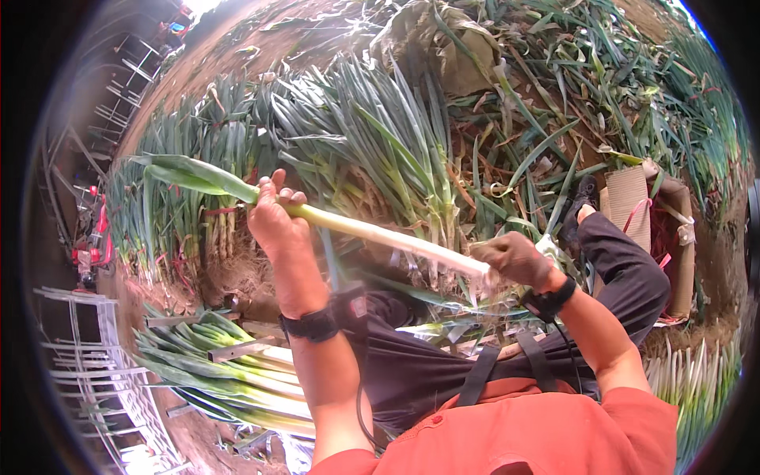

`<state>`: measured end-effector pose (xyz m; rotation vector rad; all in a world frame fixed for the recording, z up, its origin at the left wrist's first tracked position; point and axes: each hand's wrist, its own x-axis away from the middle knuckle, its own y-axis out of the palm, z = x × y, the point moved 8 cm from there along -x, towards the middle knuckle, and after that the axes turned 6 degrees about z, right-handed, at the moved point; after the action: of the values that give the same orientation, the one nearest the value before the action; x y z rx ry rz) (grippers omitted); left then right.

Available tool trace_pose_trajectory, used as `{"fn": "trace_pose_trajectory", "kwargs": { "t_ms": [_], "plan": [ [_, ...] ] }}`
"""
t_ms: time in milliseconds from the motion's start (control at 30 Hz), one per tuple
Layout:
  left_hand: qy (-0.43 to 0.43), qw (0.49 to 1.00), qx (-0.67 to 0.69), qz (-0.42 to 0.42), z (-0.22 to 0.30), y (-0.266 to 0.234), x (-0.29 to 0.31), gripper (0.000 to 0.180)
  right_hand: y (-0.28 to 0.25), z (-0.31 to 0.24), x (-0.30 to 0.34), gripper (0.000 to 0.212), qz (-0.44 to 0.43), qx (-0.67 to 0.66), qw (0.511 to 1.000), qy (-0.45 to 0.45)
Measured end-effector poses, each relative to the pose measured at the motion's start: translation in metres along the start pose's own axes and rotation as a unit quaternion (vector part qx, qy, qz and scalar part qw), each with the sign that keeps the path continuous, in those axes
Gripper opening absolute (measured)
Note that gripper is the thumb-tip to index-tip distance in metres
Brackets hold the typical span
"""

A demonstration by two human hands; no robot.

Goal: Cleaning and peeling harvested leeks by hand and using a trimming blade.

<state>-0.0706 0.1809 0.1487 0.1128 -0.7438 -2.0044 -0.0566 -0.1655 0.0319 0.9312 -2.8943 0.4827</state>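
A long green onion stretches across in front of me, its green leaf end up at the left and its white root end lower at the right. My left hand is wrapped round the stalk just below the leaves. Near the roots my right hand is closed on the white end, its fingers darkened with dirt. Beyond the stalk stands a thick cluster of untrimmed green onions. By my left forearm lies a pile of cleaned green onions with pale stalks toward me.
Bundled green onions stand at the left. Loose leaves litter the ground at the far right, near a crumpled sack. A cardboard box stands beyond my right knee. White metal racks line the left; more onions lie at right.
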Motion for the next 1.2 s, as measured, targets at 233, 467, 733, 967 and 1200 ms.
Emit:
{"fn": "trace_pose_trajectory", "kwargs": {
  "t_ms": [233, 467, 733, 967, 1200],
  "plan": [
    [0.005, 0.999, -0.052, -0.015, 0.0, 0.004, 0.001, 0.009, -0.078, 0.117, 0.055, 0.037, 0.027, 0.471, 0.867, 0.16],
    [-0.033, 0.942, -0.23, -0.244, -0.101, 0.064, 0.068, 0.018, 0.054, -0.065, -0.011, 0.05, -0.069, -0.177, 0.981, -0.032],
    [-0.132, 0.89, -0.249, -0.359, -0.106, 0.084, 0.11, 0.035, -0.074, -0.079, 0.024, 0.015, 0.214, -0.404, 0.886, -0.078],
    [-0.152, 0.862, -0.326, -0.358, -0.126, 0.072, 0.117, 0.027, -0.288, -0.025, 0.147, 0.012, 0.494, -0.453, 0.74, -0.052],
    [-0.128, 0.862, -0.376, -0.316, -0.11, 0.062, 0.109, 0.042, -0.393, 0.179, 0.277, 0.026, 0.635, -0.249, 0.725, 0.096]
  ]
}}
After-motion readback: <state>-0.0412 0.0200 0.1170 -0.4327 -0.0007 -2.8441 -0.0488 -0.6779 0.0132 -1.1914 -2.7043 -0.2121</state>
